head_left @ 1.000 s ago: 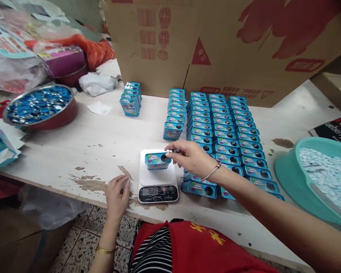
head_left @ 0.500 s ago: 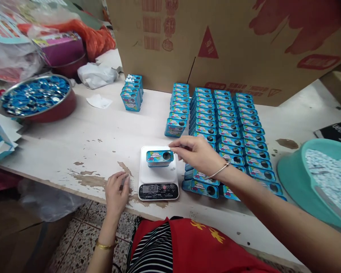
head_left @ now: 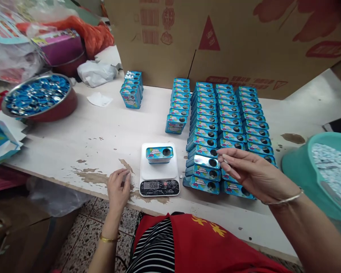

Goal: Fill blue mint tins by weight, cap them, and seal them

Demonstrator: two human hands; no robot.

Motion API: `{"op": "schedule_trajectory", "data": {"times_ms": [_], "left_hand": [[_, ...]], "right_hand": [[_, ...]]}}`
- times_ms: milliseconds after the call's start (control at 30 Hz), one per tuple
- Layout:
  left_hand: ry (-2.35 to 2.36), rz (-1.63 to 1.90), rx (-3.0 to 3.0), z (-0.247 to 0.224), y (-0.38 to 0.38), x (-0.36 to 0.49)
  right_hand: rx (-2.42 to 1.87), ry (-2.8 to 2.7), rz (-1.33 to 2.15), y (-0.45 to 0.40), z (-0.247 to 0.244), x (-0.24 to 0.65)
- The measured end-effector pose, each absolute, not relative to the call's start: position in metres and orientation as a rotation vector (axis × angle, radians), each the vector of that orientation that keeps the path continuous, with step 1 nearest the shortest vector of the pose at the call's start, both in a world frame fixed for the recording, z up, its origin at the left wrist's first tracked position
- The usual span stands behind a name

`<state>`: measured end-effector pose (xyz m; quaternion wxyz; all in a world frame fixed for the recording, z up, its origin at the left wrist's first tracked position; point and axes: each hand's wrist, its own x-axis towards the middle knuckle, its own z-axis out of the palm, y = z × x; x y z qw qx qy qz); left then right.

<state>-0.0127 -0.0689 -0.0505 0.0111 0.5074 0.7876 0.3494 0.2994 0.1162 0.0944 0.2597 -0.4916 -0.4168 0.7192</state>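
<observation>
The table (head_left: pixel 113 132) lies open left of the scale (head_left: pixel 159 173), but rows of tins (head_left: pixel 206 134) (packed close) crowd its right

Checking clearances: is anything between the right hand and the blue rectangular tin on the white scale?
Low down, a column of matching tins separates the right hand from the blue tin on the scale; above, nothing visible.
</observation>
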Motion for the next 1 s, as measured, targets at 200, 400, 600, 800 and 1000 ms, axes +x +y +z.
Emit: {"op": "schedule_trajectory", "data": {"times_ms": [200, 400, 600, 800, 1000], "left_hand": [[2.45, 1.105, 1.575, -0.05, -0.069, -0.012], [2.394, 1.266, 1.579, -0.025, -0.06, 0.004], [2.148, 1.262, 1.981, 0.024, -0.021, 0.02], [2.03, 1.117, 2.048, 0.037, 0.006, 0.012], [1.924, 0.863, 2.165, 0.041, 0.017, 0.008]], "right_hand": [[-1.366, -1.029, 2.084, 0.085, 0.092, 0.32], [-1.232, -0.988, 2.359, 0.046, 0.065, 0.32], [-1.109, -0.895, 2.495, 0.023, 0.031, 0.313], [-0.995, -0.849, 2.524, 0.013, 0.018, 0.31], [-1.003, -0.906, 2.548, 0.011, 0.014, 0.311]]}}
